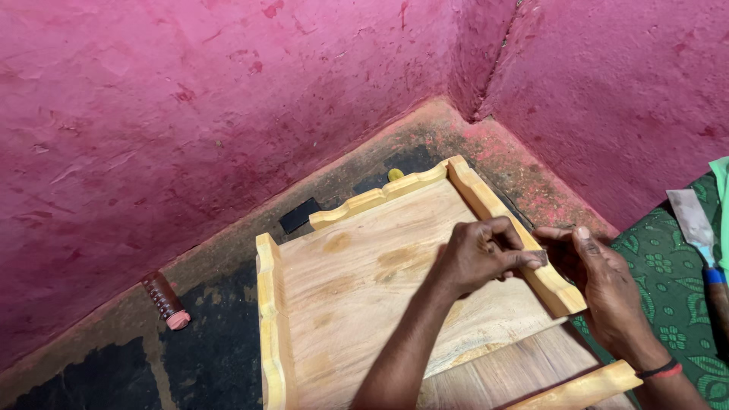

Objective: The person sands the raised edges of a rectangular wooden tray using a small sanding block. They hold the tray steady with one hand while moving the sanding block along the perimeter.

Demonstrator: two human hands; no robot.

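**Wooden tray on the floor**

The tray point(357, 288) is pale, unfinished wood with a flat board base and raised, scalloped side rails. It lies flat on the floor in the pink wall's corner, one corner pointing to 12 o'clock. A small dark piece point(538, 258) sits on its 3 o'clock rail.

Far left on floor, brown spool point(165, 299) with pink end; at right, chisel point(697, 225) on green patterned cloth point(668, 281).

Both forearms reach forward; the left hand point(478, 254) curls its fingers inward, fingertips meeting the half-closed right hand point(588, 266), wrist banded.
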